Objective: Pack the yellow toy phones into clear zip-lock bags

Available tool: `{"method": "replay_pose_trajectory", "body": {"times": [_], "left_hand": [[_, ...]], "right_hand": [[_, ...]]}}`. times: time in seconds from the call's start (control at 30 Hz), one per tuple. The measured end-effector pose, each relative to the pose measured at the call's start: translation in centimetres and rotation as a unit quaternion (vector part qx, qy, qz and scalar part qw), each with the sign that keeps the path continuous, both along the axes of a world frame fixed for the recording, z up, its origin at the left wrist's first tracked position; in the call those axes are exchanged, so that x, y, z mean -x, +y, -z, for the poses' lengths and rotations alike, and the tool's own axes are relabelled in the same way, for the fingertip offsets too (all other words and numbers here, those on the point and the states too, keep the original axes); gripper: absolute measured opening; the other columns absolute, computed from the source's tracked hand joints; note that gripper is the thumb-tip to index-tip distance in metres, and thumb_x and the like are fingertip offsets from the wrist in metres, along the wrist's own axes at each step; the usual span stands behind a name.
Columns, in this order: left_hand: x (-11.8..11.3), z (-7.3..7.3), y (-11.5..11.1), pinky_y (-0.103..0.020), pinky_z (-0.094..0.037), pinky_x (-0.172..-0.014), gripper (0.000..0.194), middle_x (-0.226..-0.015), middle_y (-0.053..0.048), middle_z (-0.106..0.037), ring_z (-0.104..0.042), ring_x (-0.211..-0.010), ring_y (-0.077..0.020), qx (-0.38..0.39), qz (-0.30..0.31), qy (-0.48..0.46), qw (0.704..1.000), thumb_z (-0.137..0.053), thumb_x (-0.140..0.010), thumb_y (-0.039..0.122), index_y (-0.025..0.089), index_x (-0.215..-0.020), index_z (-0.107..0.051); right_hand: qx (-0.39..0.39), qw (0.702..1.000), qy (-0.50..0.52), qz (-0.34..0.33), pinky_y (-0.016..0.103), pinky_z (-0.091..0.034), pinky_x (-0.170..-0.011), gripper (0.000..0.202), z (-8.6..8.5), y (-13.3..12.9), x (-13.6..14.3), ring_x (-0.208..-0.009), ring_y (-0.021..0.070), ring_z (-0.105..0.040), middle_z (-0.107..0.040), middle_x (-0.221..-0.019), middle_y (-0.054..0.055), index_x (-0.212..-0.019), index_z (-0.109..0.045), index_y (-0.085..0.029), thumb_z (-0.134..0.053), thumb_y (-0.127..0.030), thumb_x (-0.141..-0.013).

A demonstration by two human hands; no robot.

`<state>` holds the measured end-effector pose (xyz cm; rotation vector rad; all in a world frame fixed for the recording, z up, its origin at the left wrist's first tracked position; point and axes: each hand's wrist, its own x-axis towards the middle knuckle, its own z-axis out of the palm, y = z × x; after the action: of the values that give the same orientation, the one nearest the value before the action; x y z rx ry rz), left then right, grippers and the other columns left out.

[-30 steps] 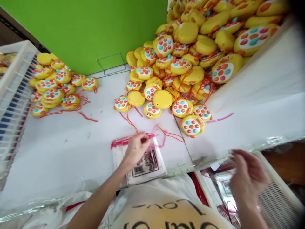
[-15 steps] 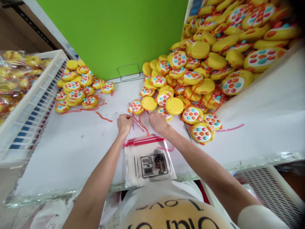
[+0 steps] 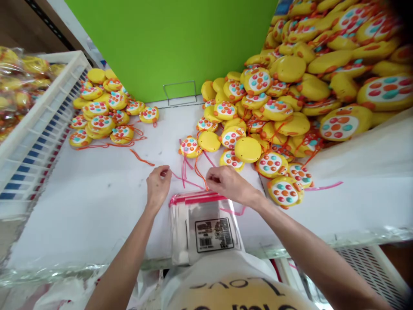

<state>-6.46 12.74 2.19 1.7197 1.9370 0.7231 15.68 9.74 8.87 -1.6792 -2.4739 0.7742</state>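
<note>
My left hand (image 3: pixel 158 186) is raised a little over the table, thumb and forefinger pinched on a thin pink strip (image 3: pixel 185 181). Slanting down to the right, the strip reaches close to the fingertips of my right hand (image 3: pixel 226 183). That hand is also closed in a pinch; its grip is partly hidden. An orange cord (image 3: pixel 200 172) passes by its fingertips. Beyond the hands lies a yellow duck-shaped toy (image 3: pixel 189 147) with coloured dots, and pink strips trail from it. Clear zip bags (image 3: pixel 206 219) with red tops and a printed label lie stacked below my hands.
A large heap of duck toys (image 3: pixel 290 69) spills from the right. A smaller pile (image 3: pixel 100 116) sits at left, near a loose orange cord (image 3: pixel 142 158). A green board (image 3: pixel 167 43) stands behind; a white crate (image 3: pixel 61 94) of bagged toys is at left.
Both hands have drawn back toward me from the duck toy, and the left has shifted left. A pink strip now extends from its fingers. The view has tilted slightly.
</note>
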Motion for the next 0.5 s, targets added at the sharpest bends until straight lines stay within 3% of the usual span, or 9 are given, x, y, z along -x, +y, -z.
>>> {"method": "replay_pose_trajectory", "body": {"times": [0.13,0.27,0.37,0.5], "left_hand": [[-0.3,0.0,0.6,-0.026,-0.047,-0.073,0.025,-0.076,-0.005,-0.071,-0.064,-0.074,-0.0182,0.003,-0.001,-0.005,1.0,-0.048,-0.078,0.028,0.015,-0.079,-0.069],[-1.0,0.0,2.3,-0.025,-0.046,-0.07,0.023,-0.073,-0.004,-0.071,-0.064,-0.07,-0.0178,0.003,-0.008,-0.005,1.0,-0.05,-0.076,0.026,0.015,-0.076,-0.07],[-1.4,0.0,3.8,-0.024,-0.047,-0.069,0.025,-0.075,-0.004,-0.072,-0.065,-0.072,-0.0176,-0.002,-0.003,-0.006,1.0,-0.05,-0.076,0.026,0.014,-0.078,-0.071],[-1.6,0.2,5.8,-0.024,-0.048,-0.072,0.027,-0.081,-0.004,-0.073,-0.066,-0.076,-0.0179,-0.002,0.018,0.0,1.0,-0.049,-0.076,0.024,0.015,-0.084,-0.072]], "right_hand": [[-0.038,0.999,-0.008,0.024,0.022,-0.045,-0.069,0.018,-0.5,1.5,2.2,-0.078,0.0113,-0.061,-0.067,-0.084,0.001,-0.095,-0.063,-0.017,-0.045,-0.021,-0.093],[-0.034,0.991,-0.096,0.086,0.036,-0.051,-0.076,0.02,1.5,3.1,2.2,-0.085,0.0168,-0.062,-0.064,-0.096,0.005,-0.102,-0.06,-0.014,-0.051,-0.03,-0.093],[-0.019,0.983,-0.143,0.116,0.038,-0.052,-0.079,0.025,3.2,4.4,1.6,-0.091,0.0179,-0.062,-0.062,-0.105,0.007,-0.107,-0.059,-0.014,-0.056,-0.033,-0.091],[0.001,0.981,-0.162,0.106,0.04,-0.052,-0.082,0.029,4.3,5.6,1.4,-0.097,0.0197,-0.06,-0.059,-0.114,0.008,-0.114,-0.056,-0.015,-0.056,-0.033,-0.091]]}}
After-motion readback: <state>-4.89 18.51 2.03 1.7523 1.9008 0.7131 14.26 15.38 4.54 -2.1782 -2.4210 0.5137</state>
